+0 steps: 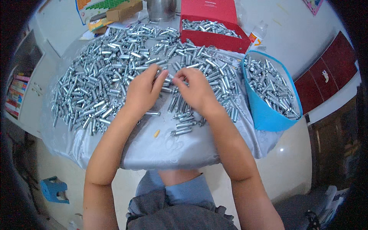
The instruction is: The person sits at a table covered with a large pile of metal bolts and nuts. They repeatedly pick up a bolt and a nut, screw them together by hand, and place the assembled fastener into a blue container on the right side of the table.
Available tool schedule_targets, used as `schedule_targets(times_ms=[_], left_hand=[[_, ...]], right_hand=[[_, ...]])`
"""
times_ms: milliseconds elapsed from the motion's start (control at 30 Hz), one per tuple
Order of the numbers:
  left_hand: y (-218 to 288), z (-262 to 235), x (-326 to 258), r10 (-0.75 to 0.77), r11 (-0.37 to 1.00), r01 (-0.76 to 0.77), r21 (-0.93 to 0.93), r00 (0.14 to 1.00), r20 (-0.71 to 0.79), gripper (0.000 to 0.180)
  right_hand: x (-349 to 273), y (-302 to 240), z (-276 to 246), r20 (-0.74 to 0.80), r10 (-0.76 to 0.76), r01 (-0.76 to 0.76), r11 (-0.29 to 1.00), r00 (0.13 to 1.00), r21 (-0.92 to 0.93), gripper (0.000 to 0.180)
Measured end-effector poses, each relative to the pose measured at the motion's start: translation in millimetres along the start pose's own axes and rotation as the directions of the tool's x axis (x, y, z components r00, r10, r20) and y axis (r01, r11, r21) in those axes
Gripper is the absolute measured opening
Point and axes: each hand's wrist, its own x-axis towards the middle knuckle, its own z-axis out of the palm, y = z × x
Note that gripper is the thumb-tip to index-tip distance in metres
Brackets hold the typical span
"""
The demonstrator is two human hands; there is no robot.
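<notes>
A wide heap of silvery expansion bolts covers much of the cloth-covered table. My left hand and my right hand meet above the middle of the heap, fingers curled inward. Between their fingertips is a metal expansion bolt, pinched from both sides; the fingers partly hide it. Just below my right hand, several bolts lie in a loose row near the bare part of the cloth. One single bolt rests beside my left wrist.
A blue fabric bin full of bolts stands at the table's right edge. Behind the heap are an open red box with more bolts, a metal pot and a plastic bottle. A small yellow piece lies on the tablecloth.
</notes>
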Motion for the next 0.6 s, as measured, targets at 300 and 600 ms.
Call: schedule_targets(times_ms=[300,600], left_hand=[[-45,5,4,-0.03,0.869,0.034,-0.493,0.999,0.015,0.026],[-28,-2,-4,-0.12,0.418,0.423,-0.804,0.903,0.412,0.029]], right_hand=[[4,-8,7,0.077,0.264,-0.265,0.813,0.961,0.518,0.022],[7,-24,3,0.094,0.294,-0.255,0.579,0.951,0.774,0.026]])
